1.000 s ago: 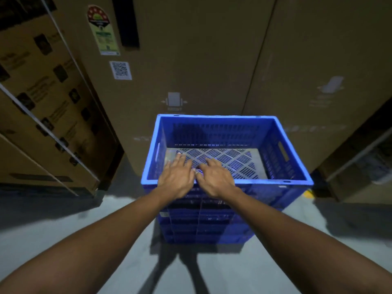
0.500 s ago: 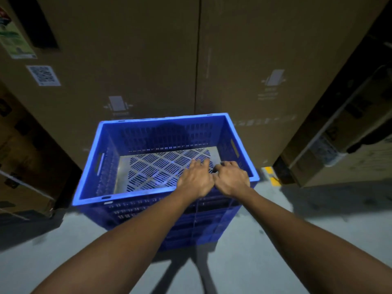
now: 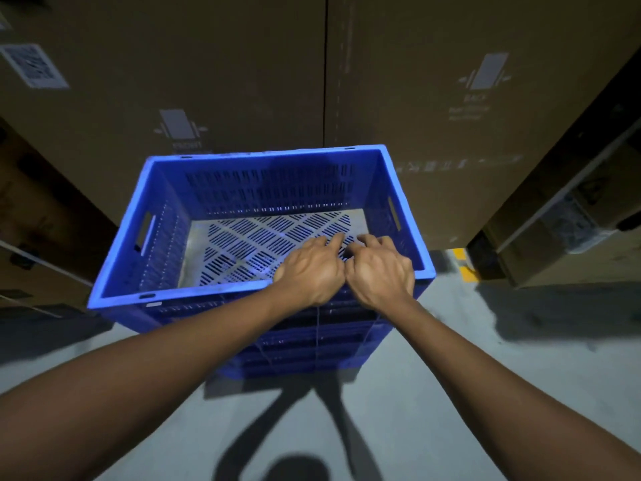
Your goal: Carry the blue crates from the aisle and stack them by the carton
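A blue crate (image 3: 122, 237) with slotted walls and a pale perforated floor tops a stack of blue crates (image 3: 312, 355) on the grey floor. It stands right against a tall brown carton (image 3: 208, 64). My left hand (image 3: 308, 270) and my right hand (image 3: 381, 270) sit side by side, touching, on the right part of the crate's near rim. Both hands have their fingers curled over the rim into the crate and grip it. The fingertips reach down towards the floor grid.
A second tall carton (image 3: 468, 46) stands flush to the right of the first. Strapped boxes (image 3: 34, 210) line the left side and more boxes (image 3: 572, 230) the right. A yellow floor mark (image 3: 463, 263) shows near the crate's right corner. Open grey floor (image 3: 451, 394) lies in front.
Both hands have slid from the middle of the near rim to its right end, and their fingers have curled more. The crate now sits further left in view and slightly turned.
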Motion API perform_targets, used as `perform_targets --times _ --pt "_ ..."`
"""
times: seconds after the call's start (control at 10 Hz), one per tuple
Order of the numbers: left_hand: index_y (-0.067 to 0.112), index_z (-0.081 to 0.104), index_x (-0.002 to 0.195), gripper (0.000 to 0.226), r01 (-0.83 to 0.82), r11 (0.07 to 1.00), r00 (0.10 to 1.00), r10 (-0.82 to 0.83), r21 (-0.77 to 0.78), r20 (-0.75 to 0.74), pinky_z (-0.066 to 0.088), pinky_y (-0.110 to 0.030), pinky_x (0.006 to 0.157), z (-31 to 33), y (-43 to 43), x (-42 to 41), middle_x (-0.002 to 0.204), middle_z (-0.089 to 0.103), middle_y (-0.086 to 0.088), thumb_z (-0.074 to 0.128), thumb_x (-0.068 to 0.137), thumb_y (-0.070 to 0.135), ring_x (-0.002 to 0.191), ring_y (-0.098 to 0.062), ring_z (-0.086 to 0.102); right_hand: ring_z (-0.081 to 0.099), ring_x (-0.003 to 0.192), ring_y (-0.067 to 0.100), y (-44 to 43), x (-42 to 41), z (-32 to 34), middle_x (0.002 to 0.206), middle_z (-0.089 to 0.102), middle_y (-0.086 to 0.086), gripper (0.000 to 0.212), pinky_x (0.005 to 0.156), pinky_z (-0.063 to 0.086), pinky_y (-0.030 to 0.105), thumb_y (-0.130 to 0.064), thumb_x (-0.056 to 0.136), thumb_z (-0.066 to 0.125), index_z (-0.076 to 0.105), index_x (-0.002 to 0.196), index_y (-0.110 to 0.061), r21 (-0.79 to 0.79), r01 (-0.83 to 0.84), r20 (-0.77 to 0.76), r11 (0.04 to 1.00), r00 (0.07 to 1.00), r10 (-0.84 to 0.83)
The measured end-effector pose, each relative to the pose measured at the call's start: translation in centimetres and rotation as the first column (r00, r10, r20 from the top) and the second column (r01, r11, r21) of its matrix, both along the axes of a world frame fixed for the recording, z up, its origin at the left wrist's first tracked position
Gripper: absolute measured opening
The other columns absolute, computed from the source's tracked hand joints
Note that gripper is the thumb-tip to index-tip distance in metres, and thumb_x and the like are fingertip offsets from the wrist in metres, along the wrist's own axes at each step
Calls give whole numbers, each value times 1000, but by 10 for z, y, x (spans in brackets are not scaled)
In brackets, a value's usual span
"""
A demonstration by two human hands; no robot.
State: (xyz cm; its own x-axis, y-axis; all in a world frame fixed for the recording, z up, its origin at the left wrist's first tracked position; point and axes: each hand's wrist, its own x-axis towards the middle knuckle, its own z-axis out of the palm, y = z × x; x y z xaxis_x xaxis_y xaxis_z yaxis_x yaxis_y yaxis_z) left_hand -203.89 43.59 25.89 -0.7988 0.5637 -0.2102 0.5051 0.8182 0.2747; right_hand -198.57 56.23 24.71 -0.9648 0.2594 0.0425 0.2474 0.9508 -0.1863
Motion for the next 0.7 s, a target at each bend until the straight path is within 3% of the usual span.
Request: perform_targets --times 0.2,0.3,0.4,0.5,0.7 --pt "19 22 150 54 -43 998 999 42 -49 -22 34 -51 109 10 0 11 148 41 -14 24 98 34 136 -34 36 44 118 24 -2 6 12 129 57 -2 38 83 45 40 -37 97 33 59 124 -28 -56 -24 62 998 998 27" --pt "19 14 153 59 -108 991 994 106 -76 -29 27 -58 113 19 -4 23 155 28 -19 22 100 42 143 -38 24 38 126 30 -6 12 24 136 50 7 44 93 41 47 -42 98 33 53 130 -21 -67 -52 148 996 987 61" --pt "20 3 156 64 -141 988 989 138 -59 -51 11 -58 119 35 -19 43 163 6 -18 19 102 52 150 -35 5 16 144 34 -13 25 39 154 30 14 51 107 31 56 -46 99 34 43 139 -16 -116 -53 161 992 984 71" --pt "20 5 156 68 -130 992 985 129 -4 -118 12 -54 121 71 -51 68 163 4 -16 21 101 56 151 -32 3 12 147 33 -25 51 70 158 25 14 61 110 29 55 -55 98 35 35 147 -17 -132 -59 105 990 992 73" --pt "20 12 156 68 -119 988 958 140 99 -249 12 -48 122 159 -123 132 164 7 -13 26 101 56 152 -28 3 25 143 31 -62 135 147 153 34 14 61 106 36 51 -54 96 42 37 145 -18 -113 -69 -164 991 985 50"
